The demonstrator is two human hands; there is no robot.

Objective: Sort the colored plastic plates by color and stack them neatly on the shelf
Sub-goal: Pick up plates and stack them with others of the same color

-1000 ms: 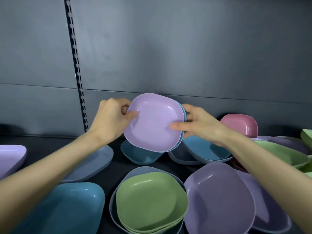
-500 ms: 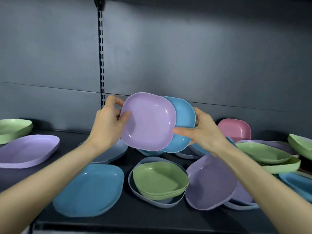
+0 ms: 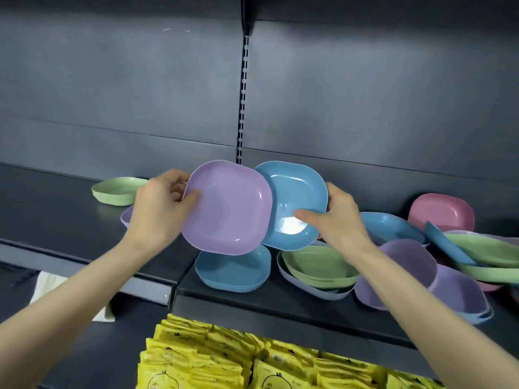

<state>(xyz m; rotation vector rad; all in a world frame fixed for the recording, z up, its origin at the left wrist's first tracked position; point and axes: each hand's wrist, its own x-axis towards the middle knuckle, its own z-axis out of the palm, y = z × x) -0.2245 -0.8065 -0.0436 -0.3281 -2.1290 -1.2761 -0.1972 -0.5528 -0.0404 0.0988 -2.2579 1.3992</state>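
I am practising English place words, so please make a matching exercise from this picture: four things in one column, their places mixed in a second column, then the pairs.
Things
1. lifted purple plate
2. lifted blue plate
3. pink plate
4. yellow packets

Places
a. under the shelf
b. in the left hand
c. at the back, on the right
d. in the right hand

Pairs: 1-b, 2-d, 3-c, 4-a

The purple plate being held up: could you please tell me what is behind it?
A blue plate, gripped by the right hand, sits behind the purple plate's right edge; its own left part is covered.
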